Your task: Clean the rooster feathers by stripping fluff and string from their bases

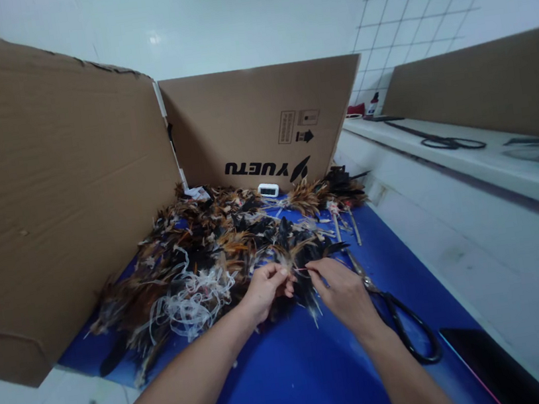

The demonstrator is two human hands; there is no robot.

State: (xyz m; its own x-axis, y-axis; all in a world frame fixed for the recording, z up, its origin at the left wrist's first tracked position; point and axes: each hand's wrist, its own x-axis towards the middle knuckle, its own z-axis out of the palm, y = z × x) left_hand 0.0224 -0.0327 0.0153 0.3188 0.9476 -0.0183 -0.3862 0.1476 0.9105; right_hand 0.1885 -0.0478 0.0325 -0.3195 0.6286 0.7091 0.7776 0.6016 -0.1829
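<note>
My left hand is closed in a pinch on a small bunch of feathers, whose tips fan out above the fingers. My right hand pinches a thin red thread that runs across to the feathers. Brown and black feathers lie heaped just beyond both hands. A tangle of clear plastic strips rests on the heap to the left. Beside my right hand lies a pair of black-handled scissors, partly behind the wrist.
Cardboard panels stand behind and left of the blue table. A small white digital display sits at the back. A dark phone-like slab lies front right. On the right ledge are more scissors.
</note>
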